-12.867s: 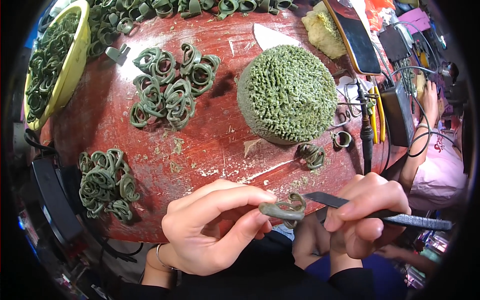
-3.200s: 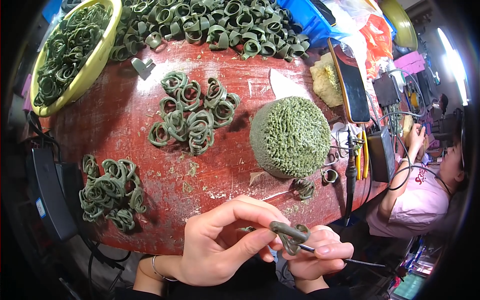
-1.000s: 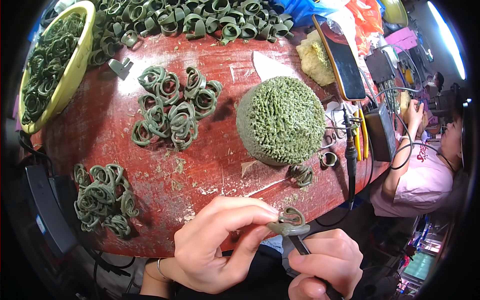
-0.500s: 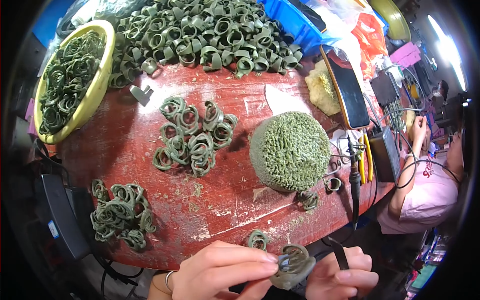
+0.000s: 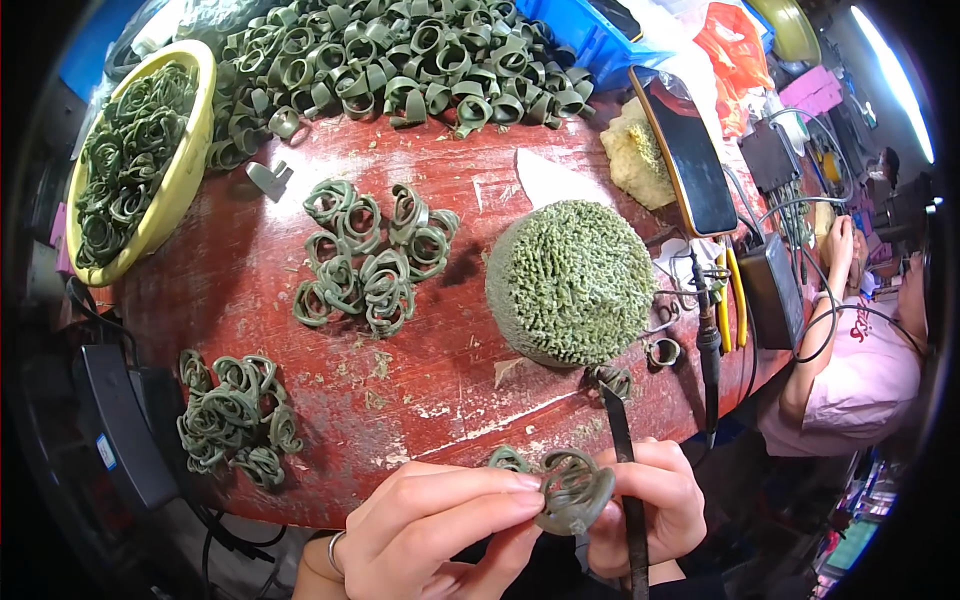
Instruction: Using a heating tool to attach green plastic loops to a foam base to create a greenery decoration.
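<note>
Near the table's front edge, my left hand (image 5: pixel 435 525) pinches a dark green, openwork wax ring (image 5: pixel 575 495) between thumb and fingers. My right hand (image 5: pixel 655 505) is closed round a dark, flat, narrow blade-like tool (image 5: pixel 625 450), which stands nearly upright. Its fingers also come against the ring's right side. Just behind the held ring lies another green ring (image 5: pixel 508 459), partly hidden. Farther back, the tool's upper end overlaps a small ring (image 5: pixel 610 379) beside a round block with a rough, crumbly green top (image 5: pixel 575 285).
Two clusters of openwork rings (image 5: pixel 375 260) (image 5: pixel 235 415) lie on the red table (image 5: pixel 430 380). Plain green rings (image 5: pixel 400 60) heap up at the back, beside a yellow basin (image 5: pixel 205 150). A phone (image 5: pixel 690 160), a pen-like corded tool (image 5: pixel 708 350) and yellow-handled pliers (image 5: pixel 737 300) are right. A co-worker (image 5: pixel 850 370) sits beyond.
My right hand has moved left toward the held ring, and the blade has swung upright with its end farther up. The table scene has shifted slightly up and left in view.
</note>
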The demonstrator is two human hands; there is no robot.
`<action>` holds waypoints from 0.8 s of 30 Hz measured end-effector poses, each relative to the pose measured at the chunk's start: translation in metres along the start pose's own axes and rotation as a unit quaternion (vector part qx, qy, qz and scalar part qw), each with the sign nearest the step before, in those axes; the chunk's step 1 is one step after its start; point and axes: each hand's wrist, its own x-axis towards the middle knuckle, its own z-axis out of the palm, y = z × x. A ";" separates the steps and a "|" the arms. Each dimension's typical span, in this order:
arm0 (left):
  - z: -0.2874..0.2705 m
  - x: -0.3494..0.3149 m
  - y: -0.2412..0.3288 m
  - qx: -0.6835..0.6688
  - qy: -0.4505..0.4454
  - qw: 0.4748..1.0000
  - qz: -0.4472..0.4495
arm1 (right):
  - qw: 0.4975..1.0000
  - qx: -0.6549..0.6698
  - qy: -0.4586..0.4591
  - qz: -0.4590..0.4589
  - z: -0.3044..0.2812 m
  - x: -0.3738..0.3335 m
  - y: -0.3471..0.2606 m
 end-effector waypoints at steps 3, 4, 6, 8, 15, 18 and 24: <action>0.002 0.008 0.001 0.006 -0.020 0.996 0.082 | 0.999 -0.045 0.010 0.016 -0.002 -0.002 0.000; 0.001 0.011 0.014 0.031 -0.051 0.998 -0.005 | 0.999 -0.043 0.003 0.016 -0.004 -0.002 0.002; -0.002 0.008 0.015 0.069 -0.074 0.990 -0.097 | 1.000 -0.026 -0.010 0.014 -0.001 -0.002 0.002; 0.001 0.002 -0.007 0.021 -0.013 0.998 0.056 | 0.999 -0.026 -0.016 0.010 0.000 -0.002 0.002; 0.004 -0.001 -0.016 0.022 -0.019 0.995 0.096 | 1.000 -0.015 -0.018 0.008 -0.001 0.000 0.004; 0.004 -0.001 -0.015 -0.005 -0.015 0.993 0.113 | 0.999 0.020 -0.025 0.017 -0.003 0.002 0.005; 0.002 -0.005 -0.020 0.011 -0.033 0.991 0.130 | 0.997 0.064 -0.016 0.026 -0.001 0.004 0.005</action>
